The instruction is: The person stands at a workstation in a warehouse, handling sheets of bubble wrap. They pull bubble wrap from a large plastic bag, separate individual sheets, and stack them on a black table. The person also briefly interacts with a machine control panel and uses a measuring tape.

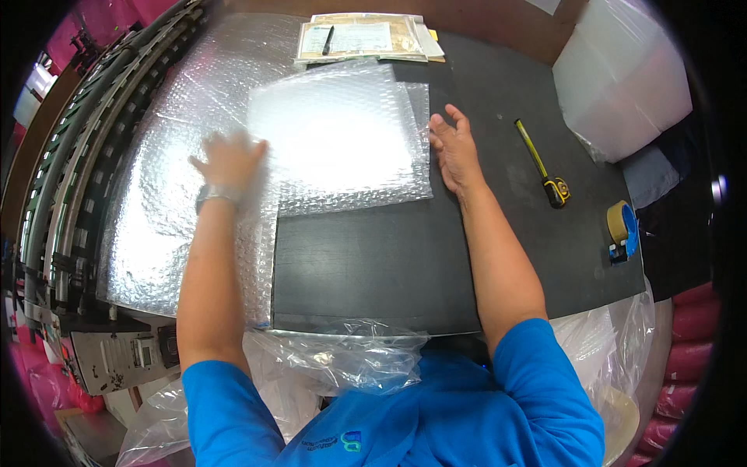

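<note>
Clear bubble wrap pieces (334,140) lie stacked on the dark tabletop, their edges slightly out of line. To their left a larger bubble wrap sheet (171,241) spreads over the table. Above the seam between the two, my left hand (232,162) has its fingers spread, a little smeared by motion, and grips nothing. My right hand (455,152) is beside the stack's right edge, palm turned toward it, fingers loosely bent and apart. Whether its fingertips touch the wrap I cannot tell.
Papers (358,39) with a black pen (327,40) rest at the back. On the right are an extended tape measure (556,191), a tape dispenser (622,229) and a white foam-like block (622,78). Machine rollers (85,156) run along the left; plastic film (350,354) hangs at the front edge.
</note>
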The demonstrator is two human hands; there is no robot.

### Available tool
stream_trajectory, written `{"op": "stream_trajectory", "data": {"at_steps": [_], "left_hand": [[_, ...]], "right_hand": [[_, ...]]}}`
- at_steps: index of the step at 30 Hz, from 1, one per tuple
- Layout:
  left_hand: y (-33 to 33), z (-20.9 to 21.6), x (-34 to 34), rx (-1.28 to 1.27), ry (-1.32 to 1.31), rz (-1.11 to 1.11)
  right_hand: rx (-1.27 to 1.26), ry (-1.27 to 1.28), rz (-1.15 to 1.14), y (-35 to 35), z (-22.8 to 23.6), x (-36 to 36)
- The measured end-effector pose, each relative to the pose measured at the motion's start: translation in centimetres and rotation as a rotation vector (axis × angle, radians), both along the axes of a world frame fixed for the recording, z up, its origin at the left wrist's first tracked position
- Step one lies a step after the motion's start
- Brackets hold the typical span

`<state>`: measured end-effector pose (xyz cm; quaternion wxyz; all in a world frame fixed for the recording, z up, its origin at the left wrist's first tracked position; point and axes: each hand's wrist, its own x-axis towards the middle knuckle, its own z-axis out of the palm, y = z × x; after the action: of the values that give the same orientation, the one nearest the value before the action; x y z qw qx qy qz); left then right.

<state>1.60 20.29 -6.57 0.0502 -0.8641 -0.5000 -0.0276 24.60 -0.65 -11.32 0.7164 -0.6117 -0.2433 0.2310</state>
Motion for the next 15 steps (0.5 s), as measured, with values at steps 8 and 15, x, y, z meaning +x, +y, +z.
{"op": "stream_trajectory", "data": {"at_steps": [8,15], "left_hand": [[-2.6,-2.0,2.5,-0.551,-0.957,-0.273],[-2.1,1.2,0.7,-0.61,-1.479,-0.668]], "right_hand": [[0.169,0.065,0.092,-0.2,3.0,-1.7],[0.317,-0.129,0.242,-3.0,6.7,-3.1]]}}
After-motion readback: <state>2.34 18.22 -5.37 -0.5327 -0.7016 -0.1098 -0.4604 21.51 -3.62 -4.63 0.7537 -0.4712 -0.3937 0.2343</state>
